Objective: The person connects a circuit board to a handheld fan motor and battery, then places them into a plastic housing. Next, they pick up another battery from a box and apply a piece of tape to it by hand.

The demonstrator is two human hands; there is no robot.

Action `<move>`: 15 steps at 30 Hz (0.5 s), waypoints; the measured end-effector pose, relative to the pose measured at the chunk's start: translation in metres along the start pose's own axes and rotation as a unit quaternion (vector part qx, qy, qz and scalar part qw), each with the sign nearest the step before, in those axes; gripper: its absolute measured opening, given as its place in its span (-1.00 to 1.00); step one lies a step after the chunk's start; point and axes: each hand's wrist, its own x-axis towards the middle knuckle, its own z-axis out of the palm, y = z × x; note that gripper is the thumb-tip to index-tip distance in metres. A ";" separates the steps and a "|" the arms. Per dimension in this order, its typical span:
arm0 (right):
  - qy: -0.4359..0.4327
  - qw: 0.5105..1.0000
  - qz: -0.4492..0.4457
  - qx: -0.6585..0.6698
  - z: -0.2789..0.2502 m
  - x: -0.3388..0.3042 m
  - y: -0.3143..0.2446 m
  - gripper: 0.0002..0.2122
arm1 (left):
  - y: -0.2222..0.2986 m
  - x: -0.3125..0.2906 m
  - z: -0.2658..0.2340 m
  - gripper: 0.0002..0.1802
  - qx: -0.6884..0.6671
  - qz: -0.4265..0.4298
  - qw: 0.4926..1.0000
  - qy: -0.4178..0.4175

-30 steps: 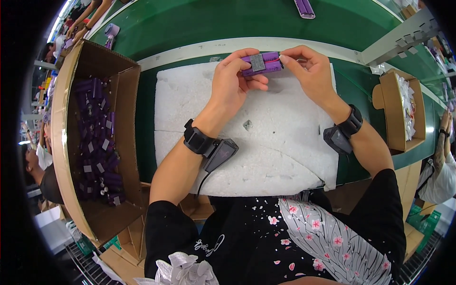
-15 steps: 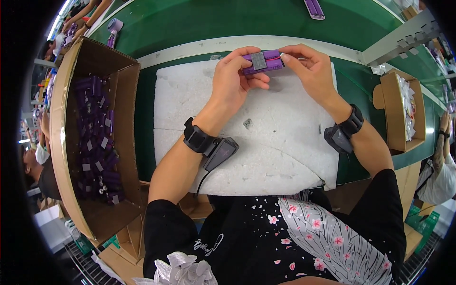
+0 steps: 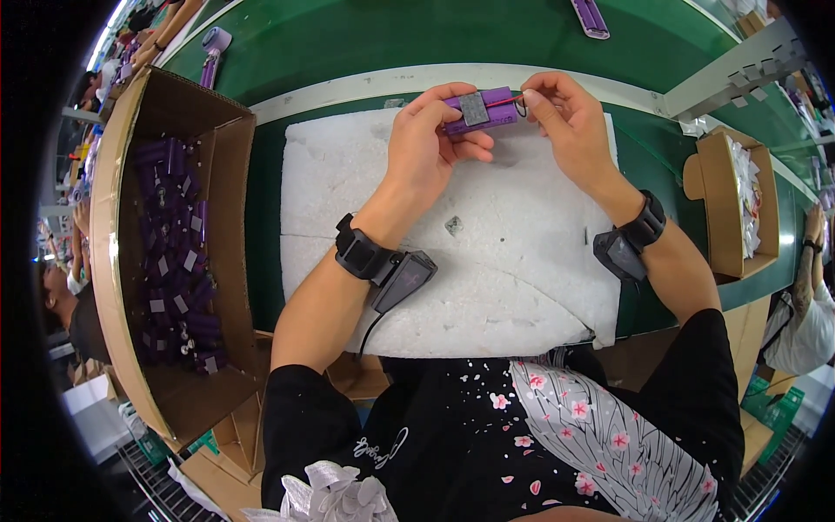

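Over the far part of the white foam board (image 3: 417, 287) I hold a purple battery pack (image 3: 500, 117) with a grey pad on its upper face. My left hand (image 3: 432, 130) is closed round the pack's left end, thumb on top by the pad. At the pack's right end, my right hand (image 3: 561, 117) pinches the thin red and black wires (image 3: 520, 103) between thumb and fingers. The wire ends are hidden by those fingertips.
On the left stands a tall cardboard box (image 3: 239, 209) holding many purple packs (image 3: 174, 252). A smaller carton (image 3: 720, 209) with white pieces sits at right, below a metal bracket (image 3: 739, 70). On the green belt (image 3: 417, 35) lie another purple pack (image 3: 591, 17) and a purple handheld fan-like object (image 3: 214, 52).
My right hand has drawn the wires out past the pack's right end, its fingers curling more. The left hand keeps its hold. Items on the green belt have shifted slightly right.
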 end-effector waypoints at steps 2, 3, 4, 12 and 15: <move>0.005 1.000 0.001 0.010 0.001 -0.001 0.000 -0.85 | -0.001 -0.001 0.000 -0.66 -0.003 -0.005 1.000 0.004; 0.007 1.000 0.002 0.015 0.001 -0.001 0.000 -0.85 | -0.001 -0.001 0.000 -0.66 -0.004 -0.007 1.000 0.005; 0.007 1.000 0.002 0.015 0.001 -0.001 0.001 -0.85 | -0.001 -0.001 0.000 -0.66 -0.004 -0.007 1.000 0.006; 0.022 0.999 0.000 0.035 -0.001 -0.001 0.000 -0.88 | 0.000 -0.001 0.000 -0.66 -0.003 -0.010 1.000 0.008; 0.041 0.998 -0.014 0.051 -0.001 0.001 -0.001 -0.88 | 0.001 0.001 0.000 -0.66 -0.002 0.004 1.000 -0.003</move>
